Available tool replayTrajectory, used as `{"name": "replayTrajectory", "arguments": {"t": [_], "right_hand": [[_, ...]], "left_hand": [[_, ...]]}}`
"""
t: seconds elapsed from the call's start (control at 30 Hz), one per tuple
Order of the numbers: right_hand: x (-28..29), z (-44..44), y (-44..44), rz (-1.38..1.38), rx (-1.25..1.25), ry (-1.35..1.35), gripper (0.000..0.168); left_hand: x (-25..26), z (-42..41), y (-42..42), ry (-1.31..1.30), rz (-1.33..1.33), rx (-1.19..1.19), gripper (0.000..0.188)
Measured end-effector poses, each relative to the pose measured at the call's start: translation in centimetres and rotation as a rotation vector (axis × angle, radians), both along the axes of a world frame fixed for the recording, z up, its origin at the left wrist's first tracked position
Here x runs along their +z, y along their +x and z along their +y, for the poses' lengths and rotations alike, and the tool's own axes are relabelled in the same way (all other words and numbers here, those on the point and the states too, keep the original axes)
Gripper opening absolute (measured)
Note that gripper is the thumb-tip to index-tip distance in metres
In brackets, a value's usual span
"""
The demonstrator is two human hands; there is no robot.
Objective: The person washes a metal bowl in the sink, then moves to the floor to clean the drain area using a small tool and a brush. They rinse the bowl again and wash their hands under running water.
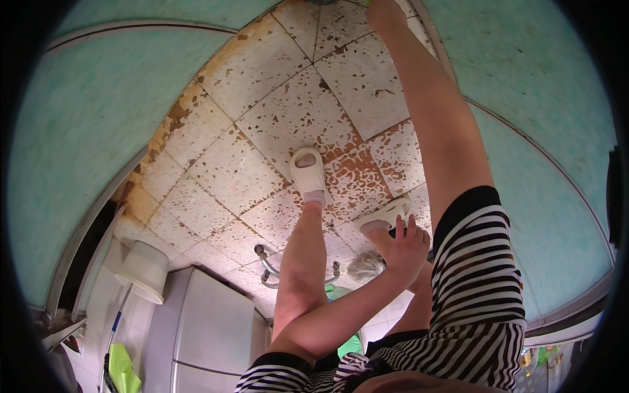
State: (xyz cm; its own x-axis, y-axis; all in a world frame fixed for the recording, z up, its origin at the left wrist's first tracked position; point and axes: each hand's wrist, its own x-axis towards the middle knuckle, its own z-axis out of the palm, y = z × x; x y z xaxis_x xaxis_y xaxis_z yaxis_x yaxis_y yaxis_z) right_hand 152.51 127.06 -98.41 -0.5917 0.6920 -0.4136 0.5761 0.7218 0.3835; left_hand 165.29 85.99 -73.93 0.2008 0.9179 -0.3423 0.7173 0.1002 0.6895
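Observation:
My right arm reaches far forward, and my right hand (386,15) is at the top edge, partly cut off, beside a small bit of something bright green (366,2). My left hand (409,245) is low over my right lower leg, fingers pointing forward and slightly apart. Dark material (392,233) shows at both sides of it; whether the hand holds this cannot be seen. Below are my feet in cream slippers (308,174), on a tiled floor (290,108) with patchy white coating and reddish-brown marks. A translucent plastic bag (366,266) lies near my left hand.
Teal panels (98,98) curve along both sides. At lower left are a white bucket (140,272), a grey cabinet-like appliance (214,319), a blue-and-grey pole (116,322) and a lime-green item (123,368). Metal pipes (268,265) and a green ribbed item (350,346) are near my legs.

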Motion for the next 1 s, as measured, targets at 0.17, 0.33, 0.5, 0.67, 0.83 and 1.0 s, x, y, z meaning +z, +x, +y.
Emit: {"name": "replayTrajectory", "arguments": {"t": [0.17,0.33,0.5,0.67,0.83,1.0], "right_hand": [[1.5,-1.9,-3.1,0.486,-0.552,-0.278,0.030],[2.1,-3.1,-1.0,0.551,-0.404,-0.265,0.026],[3.0,-6.1,-1.2,0.403,-0.343,-0.284,0.033],[4.5,-5.7,-0.6,0.388,-0.347,-0.338,0.031],[5.3,-7.1,-0.8,0.395,-0.328,-0.347,0.034],[6.4,-8.7,-0.7,0.395,-0.282,-0.294,0.038]], "left_hand": [[-0.2,0.0,0.3,-0.004,-0.004,0.048,0.023],[0.7,1.2,-0.2,-0.196,0.052,-0.176,0.037],[0.3,1.3,0.0,-0.187,0.046,-0.130,0.032],[0.3,1.4,0.3,-0.171,0.031,-0.119,0.029],[0.2,1.0,0.3,-0.146,0.038,-0.100,0.029],[0.6,0.7,0.1,-0.139,0.048,-0.099,0.029]]}}
